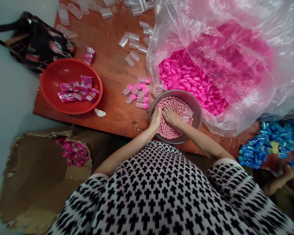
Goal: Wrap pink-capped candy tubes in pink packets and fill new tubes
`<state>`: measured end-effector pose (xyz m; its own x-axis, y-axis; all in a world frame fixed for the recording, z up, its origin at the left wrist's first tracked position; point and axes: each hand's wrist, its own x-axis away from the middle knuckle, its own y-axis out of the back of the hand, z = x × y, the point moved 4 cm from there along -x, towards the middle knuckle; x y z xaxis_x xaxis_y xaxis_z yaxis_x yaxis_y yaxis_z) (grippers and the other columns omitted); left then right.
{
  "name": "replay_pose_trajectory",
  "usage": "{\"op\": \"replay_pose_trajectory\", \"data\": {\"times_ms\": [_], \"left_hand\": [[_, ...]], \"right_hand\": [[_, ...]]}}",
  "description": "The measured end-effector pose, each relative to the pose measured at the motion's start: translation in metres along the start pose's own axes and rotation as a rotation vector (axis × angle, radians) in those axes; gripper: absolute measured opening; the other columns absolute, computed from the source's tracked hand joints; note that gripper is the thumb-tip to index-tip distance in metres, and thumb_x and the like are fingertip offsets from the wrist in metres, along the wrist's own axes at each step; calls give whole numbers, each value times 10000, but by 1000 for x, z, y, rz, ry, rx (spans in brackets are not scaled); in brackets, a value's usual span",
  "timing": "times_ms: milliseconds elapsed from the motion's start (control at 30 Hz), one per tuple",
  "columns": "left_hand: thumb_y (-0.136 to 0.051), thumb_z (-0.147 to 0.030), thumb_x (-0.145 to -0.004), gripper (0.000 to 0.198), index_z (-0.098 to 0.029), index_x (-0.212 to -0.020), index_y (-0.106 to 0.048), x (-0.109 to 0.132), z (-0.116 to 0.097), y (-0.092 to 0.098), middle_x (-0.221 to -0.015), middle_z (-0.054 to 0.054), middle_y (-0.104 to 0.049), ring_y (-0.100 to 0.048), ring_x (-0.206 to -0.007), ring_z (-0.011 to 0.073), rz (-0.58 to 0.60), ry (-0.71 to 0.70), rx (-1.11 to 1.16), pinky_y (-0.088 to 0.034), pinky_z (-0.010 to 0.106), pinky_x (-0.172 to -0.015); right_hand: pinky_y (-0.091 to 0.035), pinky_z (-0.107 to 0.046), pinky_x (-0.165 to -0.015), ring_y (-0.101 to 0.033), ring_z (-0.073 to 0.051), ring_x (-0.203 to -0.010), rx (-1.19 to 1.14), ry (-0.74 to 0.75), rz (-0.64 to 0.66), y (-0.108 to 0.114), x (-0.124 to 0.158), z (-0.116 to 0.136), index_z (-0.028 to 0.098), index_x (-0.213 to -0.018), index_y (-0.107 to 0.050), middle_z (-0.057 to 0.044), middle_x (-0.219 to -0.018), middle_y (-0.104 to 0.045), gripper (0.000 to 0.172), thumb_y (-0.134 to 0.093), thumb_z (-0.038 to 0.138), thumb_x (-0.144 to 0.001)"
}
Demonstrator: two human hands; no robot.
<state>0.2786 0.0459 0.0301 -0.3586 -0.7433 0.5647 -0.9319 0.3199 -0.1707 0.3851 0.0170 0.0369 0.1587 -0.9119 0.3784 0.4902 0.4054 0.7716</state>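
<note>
A grey bowl (198,114) full of pink beads (170,130) stands at the table's front edge. My left hand (156,119) is at the bowl's left side, against the beads, with its fingers pressed together. Beside it my right hand (169,116) reaches into the beads, fingers bent down and their tips hidden. What either hand holds, if anything, cannot be made out. Clear tubes (187,116) lie on the beads to the right. Left of the bowl, several bead-filled tubes with pink caps (142,96) lie on the table.
A large plastic bag of pink caps (191,78) lies behind the bowl. Empty clear tubes (132,36) are at the back. A red bowl (47,94) with pink packets and a black bag (44,42) are left. Blue packets (252,151) and another person's hand (292,174) are right.
</note>
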Motion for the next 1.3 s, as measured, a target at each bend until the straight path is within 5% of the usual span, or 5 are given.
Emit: {"op": "replay_pose_trajectory", "data": {"times_ms": [267, 433, 867, 1100, 1300], "left_hand": [[-394, -469, -922, 453, -218, -1284, -500, 15, -31, 9, -1365, 99, -539, -483, -1280, 206, 112, -279, -184, -372, 389, -1069], [-556, -213, -815, 217, -153, -1017, -609, 19, -40, 10, -1071, 96, -651, -603, -1044, 210, 14, -403, -602, -466, 362, -948], [-609, -152, -798, 260, -174, -1056, -631, 2, -50, -6, -964, 51, -630, -601, -909, 181, 62, -581, -754, -484, 326, -877], [-507, -230, -873, 240, -183, -1063, -645, -2, -43, -1, -992, 61, -547, -576, -954, 181, 67, -587, -690, -501, 343, -876], [-532, -307, -858, 239, -186, -1053, -599, 6, -46, 7, -1116, 82, -597, -592, -999, 184, 114, -524, -494, -520, 344, -869]], "right_hand": [[-364, -396, -1079, -496, -247, -1192, -827, -168, -321, -2, 17, -20, 143, -1319, -364, -111, -1272, -523, 867, -782, 383, -598], [-446, -396, -1001, -563, -236, -1098, -1085, -180, -343, 6, 19, -20, 188, -1240, -431, -79, -1189, -573, 887, -841, 421, -490], [-266, -424, -1150, -370, -294, -1351, -759, -154, -446, 15, 21, -41, 125, -1388, -321, -185, -1446, -380, 1070, -787, 588, -544], [-340, -443, -1101, -449, -270, -1298, -600, -204, -461, 11, 48, -66, 167, -1374, -392, -158, -1415, -450, 753, -697, 405, -728], [-501, -389, -810, -616, -216, -803, -510, -435, -521, 4, 42, -70, 154, -1092, -611, -75, -901, -671, 375, -608, 256, -731]]}}
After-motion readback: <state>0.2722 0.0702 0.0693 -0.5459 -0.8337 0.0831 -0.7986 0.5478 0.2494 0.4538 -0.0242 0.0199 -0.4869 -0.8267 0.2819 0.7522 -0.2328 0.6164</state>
